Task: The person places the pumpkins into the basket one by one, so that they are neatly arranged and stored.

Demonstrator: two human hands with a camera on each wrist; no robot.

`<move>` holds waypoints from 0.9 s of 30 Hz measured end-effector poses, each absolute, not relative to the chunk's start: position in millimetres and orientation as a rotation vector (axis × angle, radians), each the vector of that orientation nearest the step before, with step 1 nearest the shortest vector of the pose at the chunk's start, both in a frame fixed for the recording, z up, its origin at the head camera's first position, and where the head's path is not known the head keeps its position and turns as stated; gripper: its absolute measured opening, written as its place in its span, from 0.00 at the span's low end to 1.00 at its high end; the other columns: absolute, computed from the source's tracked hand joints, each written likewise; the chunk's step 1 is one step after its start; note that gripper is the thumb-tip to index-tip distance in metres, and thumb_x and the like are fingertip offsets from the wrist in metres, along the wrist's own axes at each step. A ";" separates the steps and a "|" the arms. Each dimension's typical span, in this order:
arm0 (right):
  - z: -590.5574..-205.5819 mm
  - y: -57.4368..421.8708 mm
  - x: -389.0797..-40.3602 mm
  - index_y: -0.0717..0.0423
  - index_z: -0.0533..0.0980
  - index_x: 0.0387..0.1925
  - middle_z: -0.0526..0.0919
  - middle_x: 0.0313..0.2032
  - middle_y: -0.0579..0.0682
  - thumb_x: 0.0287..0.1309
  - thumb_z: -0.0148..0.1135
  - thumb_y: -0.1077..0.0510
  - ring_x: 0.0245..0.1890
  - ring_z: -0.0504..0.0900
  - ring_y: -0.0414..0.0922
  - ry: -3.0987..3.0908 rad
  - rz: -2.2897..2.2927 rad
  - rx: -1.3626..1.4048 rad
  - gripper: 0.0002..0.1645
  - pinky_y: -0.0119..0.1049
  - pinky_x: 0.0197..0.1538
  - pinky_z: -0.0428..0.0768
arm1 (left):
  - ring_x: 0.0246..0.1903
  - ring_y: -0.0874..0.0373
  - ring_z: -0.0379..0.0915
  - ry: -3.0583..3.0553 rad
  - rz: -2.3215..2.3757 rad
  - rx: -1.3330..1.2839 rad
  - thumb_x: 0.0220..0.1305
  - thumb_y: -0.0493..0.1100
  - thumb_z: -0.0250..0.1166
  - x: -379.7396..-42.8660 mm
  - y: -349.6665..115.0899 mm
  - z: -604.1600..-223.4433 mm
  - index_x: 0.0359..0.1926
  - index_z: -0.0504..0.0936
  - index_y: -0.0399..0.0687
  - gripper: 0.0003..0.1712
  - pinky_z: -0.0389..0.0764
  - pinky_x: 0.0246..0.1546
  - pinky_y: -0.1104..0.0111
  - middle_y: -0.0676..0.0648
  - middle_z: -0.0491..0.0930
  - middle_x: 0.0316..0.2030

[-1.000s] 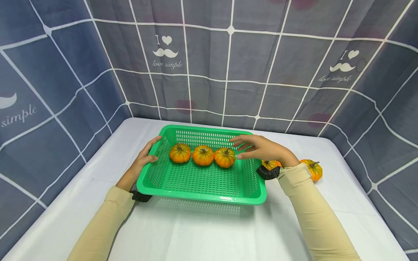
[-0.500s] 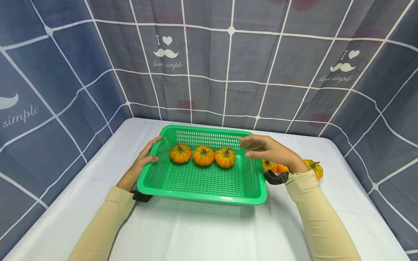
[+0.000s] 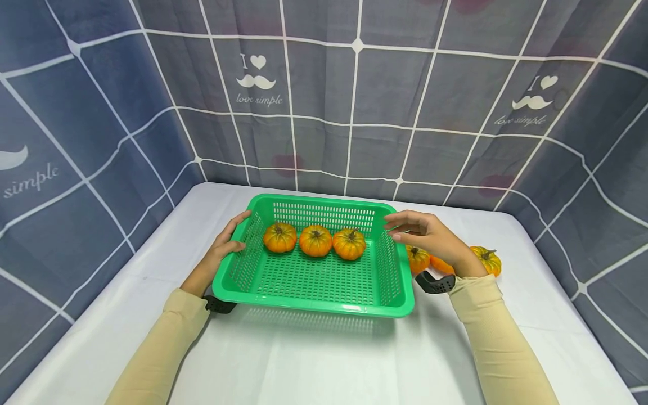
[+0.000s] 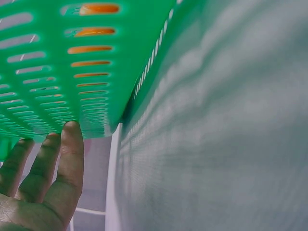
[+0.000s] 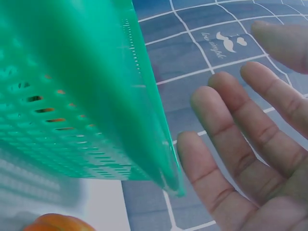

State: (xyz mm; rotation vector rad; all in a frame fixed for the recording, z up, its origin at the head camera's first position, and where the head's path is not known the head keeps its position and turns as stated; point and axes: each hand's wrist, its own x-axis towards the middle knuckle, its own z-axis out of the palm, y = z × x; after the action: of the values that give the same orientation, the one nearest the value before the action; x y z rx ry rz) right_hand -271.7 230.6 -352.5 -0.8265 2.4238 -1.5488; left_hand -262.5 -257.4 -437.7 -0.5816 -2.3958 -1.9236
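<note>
A green plastic basket (image 3: 324, 284) stands in front of me with three small orange-and-green pumpkins in a row: left pumpkin (image 3: 279, 237), middle pumpkin (image 3: 315, 241) and right pumpkin (image 3: 349, 244). My left hand (image 3: 223, 247) grips the basket's left side, thumb over the rim and fingers against the outside wall. In the left wrist view the fingertips of that left hand (image 4: 45, 187) touch the slotted wall. My right hand (image 3: 422, 233) hovers at the back right corner of the rim. Its fingers are loosely spread and hold nothing, apart from the basket in the right wrist view.
Right of the basket, on the white-covered table (image 3: 324, 365), lie more pumpkins: one near pumpkin (image 3: 418, 260), an orange one (image 3: 441, 265) partly behind my right wrist, and a far-right pumpkin (image 3: 487, 261). A grey checked curtain (image 3: 324, 140) encloses the back and sides.
My right hand has moved right, from beside the right pumpkin inside the basket to the basket's right rim. The left hand, basket and pumpkins stay in place.
</note>
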 end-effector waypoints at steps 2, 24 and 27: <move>-355.0 232.7 -270.2 0.66 0.79 0.67 0.88 0.57 0.51 0.75 0.65 0.63 0.57 0.86 0.54 2.418 -1.590 -0.806 0.23 0.35 0.57 0.84 | 0.84 0.37 0.37 -2.395 -1.936 -0.578 0.69 0.33 0.49 -262.6 -257.8 -438.6 0.87 0.50 0.39 0.46 0.58 0.69 0.53 0.38 0.42 0.87; -381.7 255.0 -251.0 0.53 0.86 0.57 0.90 0.48 0.42 0.68 0.65 0.75 0.48 0.89 0.38 2.425 -2.013 -0.797 0.23 0.29 0.53 0.84 | 0.84 0.35 0.35 -2.406 -1.887 -0.589 0.69 0.33 0.49 -263.0 -258.2 -439.2 0.87 0.50 0.39 0.45 0.62 0.63 0.53 0.37 0.40 0.87; -385.0 257.1 -249.0 0.57 0.85 0.58 0.90 0.49 0.42 0.66 0.66 0.77 0.50 0.88 0.39 2.447 -2.077 -0.801 0.23 0.28 0.55 0.83 | 0.83 0.34 0.35 -2.403 -1.880 -0.600 0.69 0.33 0.49 -263.3 -258.9 -439.3 0.87 0.50 0.38 0.46 0.62 0.61 0.52 0.36 0.40 0.87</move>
State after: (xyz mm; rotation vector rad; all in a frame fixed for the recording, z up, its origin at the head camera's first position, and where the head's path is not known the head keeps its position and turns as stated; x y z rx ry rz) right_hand -249.0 257.1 -385.0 -0.8006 2.4471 -2.0769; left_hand -263.3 -258.9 -439.3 -0.5996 -2.4032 -1.8799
